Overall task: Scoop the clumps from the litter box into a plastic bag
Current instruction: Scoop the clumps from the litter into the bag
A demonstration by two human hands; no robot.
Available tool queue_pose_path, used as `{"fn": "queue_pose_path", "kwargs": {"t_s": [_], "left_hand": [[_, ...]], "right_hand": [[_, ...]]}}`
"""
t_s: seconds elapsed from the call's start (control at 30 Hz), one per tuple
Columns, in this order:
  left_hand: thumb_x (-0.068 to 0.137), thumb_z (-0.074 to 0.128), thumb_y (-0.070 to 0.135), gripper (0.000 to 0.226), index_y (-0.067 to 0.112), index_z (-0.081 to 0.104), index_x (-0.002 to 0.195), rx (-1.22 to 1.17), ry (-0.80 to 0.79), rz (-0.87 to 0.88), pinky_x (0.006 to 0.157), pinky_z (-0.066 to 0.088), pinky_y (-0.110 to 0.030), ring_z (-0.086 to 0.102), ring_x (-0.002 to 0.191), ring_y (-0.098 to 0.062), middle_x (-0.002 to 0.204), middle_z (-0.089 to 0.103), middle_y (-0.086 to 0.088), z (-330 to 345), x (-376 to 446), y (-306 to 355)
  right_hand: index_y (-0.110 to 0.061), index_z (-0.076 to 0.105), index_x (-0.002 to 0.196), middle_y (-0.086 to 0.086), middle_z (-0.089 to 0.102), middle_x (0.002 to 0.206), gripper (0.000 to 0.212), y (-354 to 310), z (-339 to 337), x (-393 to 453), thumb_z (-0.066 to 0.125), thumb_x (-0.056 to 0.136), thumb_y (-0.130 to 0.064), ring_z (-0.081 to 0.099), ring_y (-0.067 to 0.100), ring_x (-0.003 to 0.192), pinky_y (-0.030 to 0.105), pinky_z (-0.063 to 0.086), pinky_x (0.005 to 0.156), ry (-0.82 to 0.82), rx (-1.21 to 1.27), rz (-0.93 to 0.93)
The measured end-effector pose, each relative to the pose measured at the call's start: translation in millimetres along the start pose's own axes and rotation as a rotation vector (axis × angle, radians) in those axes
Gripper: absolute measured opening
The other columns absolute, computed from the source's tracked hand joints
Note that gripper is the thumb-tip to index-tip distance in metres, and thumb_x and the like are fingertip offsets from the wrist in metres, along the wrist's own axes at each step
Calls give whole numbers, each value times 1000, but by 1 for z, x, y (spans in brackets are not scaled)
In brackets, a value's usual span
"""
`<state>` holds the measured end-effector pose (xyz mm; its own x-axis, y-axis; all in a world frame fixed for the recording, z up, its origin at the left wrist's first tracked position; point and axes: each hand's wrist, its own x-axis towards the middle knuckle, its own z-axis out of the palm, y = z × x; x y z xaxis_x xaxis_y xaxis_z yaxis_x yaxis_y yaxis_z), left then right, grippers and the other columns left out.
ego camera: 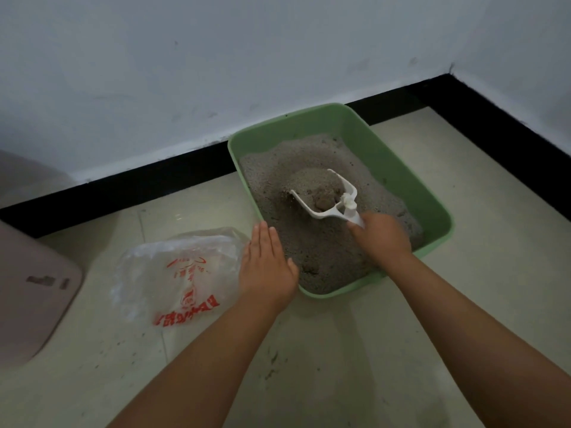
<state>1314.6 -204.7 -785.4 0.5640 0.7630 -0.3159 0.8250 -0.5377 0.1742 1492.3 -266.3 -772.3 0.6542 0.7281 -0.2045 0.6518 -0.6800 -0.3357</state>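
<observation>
Litter, grey and grainy, fills most of a green litter box that sits on the pale tiled floor close to a white wall with a black baseboard. The right hand is curled round the handle of a white scoop, whose open front points away from the person and rests in the litter near the middle of the box. Inside the scoop lies a brownish clump together with a heap of loose grains. The left hand is held flat with its fingers straight and together, palm down, over the near left edge of the box; it grips nothing, and whether it touches the rim cannot be told. Just to the left of that hand, on the floor beside the box, lies a crumpled clear plastic bag printed with red characters, its mouth turned toward the box. A second darker lump shows in the litter near the front wall of the box. At the far left edge of the view stands a pinkish rounded object with a small label, only partly in sight. Dark specks are scattered on the tiles in front of the box.
</observation>
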Motion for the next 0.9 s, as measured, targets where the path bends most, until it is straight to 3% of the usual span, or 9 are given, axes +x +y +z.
{"fn": "queue_pose_path", "kwargs": {"t_s": [0.13,0.3,0.47,0.57,0.73,0.9], "left_hand": [[99,21,33,65,3,-10,147,-6,1,3,117,-2,-35,-15,144,-23,155,-17,-13,0,0,0],[100,22,33,64,3,-9,148,3,4,-7,117,-2,-34,-14,144,-23,155,-16,-14,-1,-1,1],[99,24,31,65,2,-8,148,-14,-3,-12,117,-2,-35,-14,144,-24,155,-16,-14,-2,-1,3],[99,24,32,65,2,-8,148,-19,3,-12,117,-1,-34,-14,144,-23,155,-16,-14,0,0,4],[99,23,32,65,3,-8,148,-30,11,-3,117,-3,-33,-15,144,-23,155,-17,-14,3,2,3],[99,23,32,65,3,-8,148,-30,27,-6,117,-2,-33,-15,144,-23,155,-17,-14,3,0,2]], "right_hand": [[-9,50,77,3,45,64,27,0,-9,-8,46,95,-29,47,23,70,27,29,54,9,30,2],[-7,60,91,8,51,79,27,-1,0,-18,44,96,-28,49,22,74,26,33,63,-32,-10,-54],[-3,62,101,17,66,100,32,-3,0,-15,43,97,-29,60,31,94,31,40,69,12,-59,-50],[-3,61,98,17,66,98,31,-7,8,-19,44,96,-29,60,30,91,28,34,65,-24,-45,-118],[-4,60,100,15,66,97,29,-4,5,-20,44,96,-28,58,27,84,27,36,65,47,19,-88],[-4,60,99,16,66,99,29,0,10,-26,45,96,-29,60,29,91,26,33,65,53,25,-96]]}}
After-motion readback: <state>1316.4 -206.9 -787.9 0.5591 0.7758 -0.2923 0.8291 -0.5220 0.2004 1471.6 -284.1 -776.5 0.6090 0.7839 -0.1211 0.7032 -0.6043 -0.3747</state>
